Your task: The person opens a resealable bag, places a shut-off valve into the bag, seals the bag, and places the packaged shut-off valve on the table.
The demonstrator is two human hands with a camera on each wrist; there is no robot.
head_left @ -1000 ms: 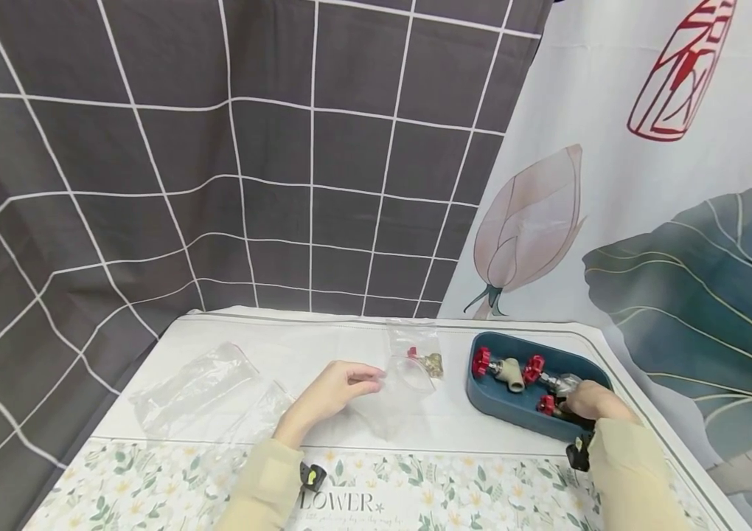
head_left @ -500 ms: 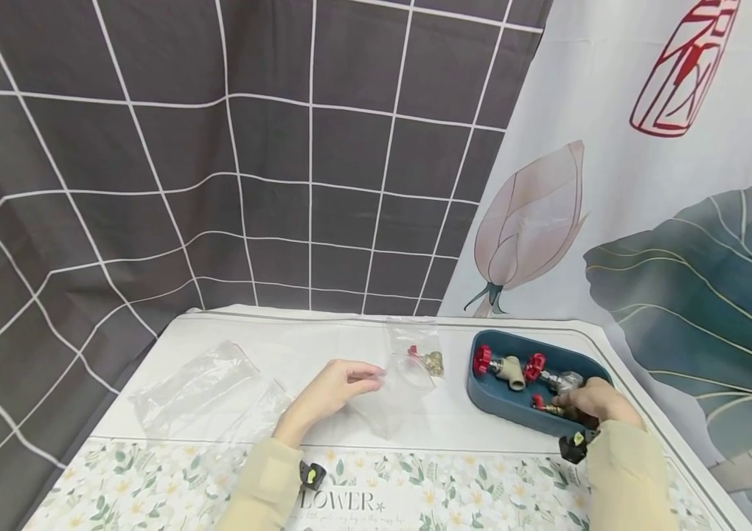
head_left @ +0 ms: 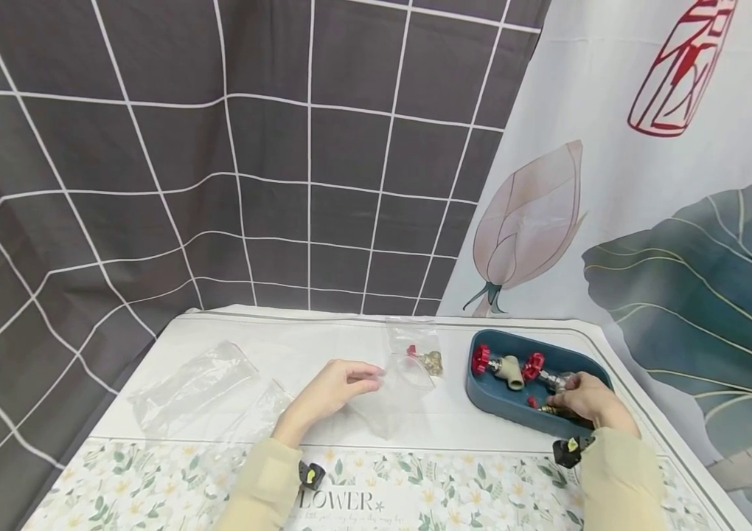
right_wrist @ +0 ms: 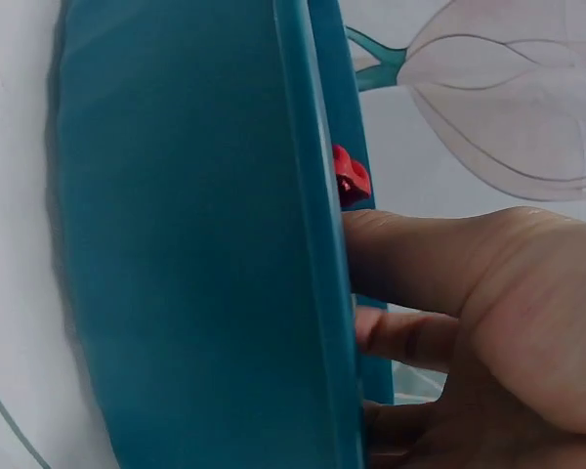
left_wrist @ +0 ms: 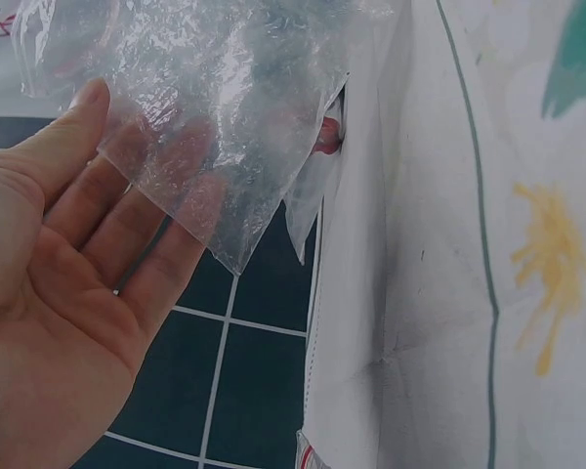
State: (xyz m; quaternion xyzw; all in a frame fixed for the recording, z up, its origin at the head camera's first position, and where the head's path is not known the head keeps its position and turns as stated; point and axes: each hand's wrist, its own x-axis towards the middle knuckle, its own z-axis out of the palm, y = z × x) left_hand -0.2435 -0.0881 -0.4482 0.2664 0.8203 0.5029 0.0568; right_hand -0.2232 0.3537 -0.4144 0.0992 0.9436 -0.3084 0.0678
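My left hand [head_left: 332, 391] holds the edge of a clear plastic bag [head_left: 392, 405]; in the left wrist view the thumb is in front of the bag [left_wrist: 244, 127] and the fingers show through it. Inside the blue box [head_left: 509, 413], my right hand [head_left: 595, 402] grips a small brass valve with a red handle [head_left: 532, 403], mostly covered by the fingers. Beside it lie a valve with a large red wheel [head_left: 533, 366] and a beige-bodied valve [head_left: 512, 371]. The box wall [right_wrist: 195, 234] hides the right fingertips in the right wrist view.
A bagged brass valve [head_left: 432, 362] lies behind the held bag. Flattened clear bags [head_left: 197, 383] spread over the table's left part. A floral cloth [head_left: 150, 487] covers the front; curtains [head_left: 349, 162] hang behind.
In the box, my right hand has shifted left and slightly back, and the small valve's red handle has moved left with it. My left hand has stayed in place.
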